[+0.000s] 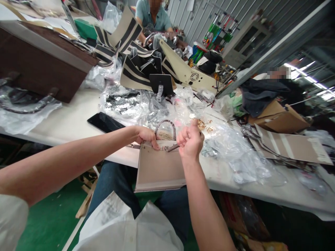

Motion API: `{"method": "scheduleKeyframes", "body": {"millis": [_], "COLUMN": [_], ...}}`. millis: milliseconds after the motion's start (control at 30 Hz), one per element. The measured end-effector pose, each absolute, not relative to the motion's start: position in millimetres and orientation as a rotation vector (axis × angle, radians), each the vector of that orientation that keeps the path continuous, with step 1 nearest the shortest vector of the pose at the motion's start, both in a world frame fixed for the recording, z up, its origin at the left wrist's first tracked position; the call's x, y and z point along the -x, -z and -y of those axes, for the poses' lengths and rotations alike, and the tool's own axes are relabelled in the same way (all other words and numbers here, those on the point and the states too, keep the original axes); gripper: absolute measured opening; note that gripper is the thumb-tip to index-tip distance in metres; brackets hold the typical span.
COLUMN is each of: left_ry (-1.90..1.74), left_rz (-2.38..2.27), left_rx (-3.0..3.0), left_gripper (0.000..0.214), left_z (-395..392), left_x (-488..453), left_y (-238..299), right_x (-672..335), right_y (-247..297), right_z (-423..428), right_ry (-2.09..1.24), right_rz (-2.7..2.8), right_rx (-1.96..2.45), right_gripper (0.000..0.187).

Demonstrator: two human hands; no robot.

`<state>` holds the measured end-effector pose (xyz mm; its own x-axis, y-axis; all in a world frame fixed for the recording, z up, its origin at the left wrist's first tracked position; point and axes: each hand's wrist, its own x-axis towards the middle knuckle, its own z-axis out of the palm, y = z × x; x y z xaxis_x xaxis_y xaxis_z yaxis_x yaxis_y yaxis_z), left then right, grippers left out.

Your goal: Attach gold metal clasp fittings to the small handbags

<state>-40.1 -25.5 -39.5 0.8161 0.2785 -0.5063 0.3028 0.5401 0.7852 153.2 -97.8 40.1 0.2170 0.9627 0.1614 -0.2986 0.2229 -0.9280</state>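
A taupe handbag leans against the table's near edge over my lap, its curved handle arching above the top. My left hand grips the bag's top edge, fingers curled over it. My right hand is a closed fist around a thin metal tool whose tip touches the hardware at the bag's top edge. Small gold metal fittings lie just beyond my right hand.
Crumpled clear plastic bags cover the white table. A black phone, a brown box, striped bag panels and cardboard pieces lie about. One person sits at the far end, another at the right.
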Motion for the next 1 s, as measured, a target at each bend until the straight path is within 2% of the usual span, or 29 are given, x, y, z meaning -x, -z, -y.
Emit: {"method": "scheduleKeyframes", "body": {"millis": [133, 400, 733, 1000], "left_ry": [0.022, 0.009, 0.018, 0.063], "left_rz": [-0.612, -0.673, -0.715, -0.699], "left_rx": [-1.031, -0.999, -1.017, -1.042], "left_gripper": [0.044, 0.053, 0.058, 0.058], "left_z": [22.7, 27.7, 27.9, 22.3], "left_x": [39.5, 39.7, 38.1, 36.6], "left_y": [42.0, 38.5, 39.4, 39.8], "right_x": [-144.0, -132.8, -154.1, -156.6], "right_y": [-37.7, -22.7, -33.1, -47.8], "right_z": [122.1, 119.8, 96.0, 59.8], "right_ry": [-0.850, -0.795, -1.026, -1.168], "right_rz": [1.009, 1.097, 0.905, 0.863], "right_rx": [0.852, 0.964, 0.952, 1.120], "right_gripper": [0.080, 0.075, 0.085, 0.086]}}
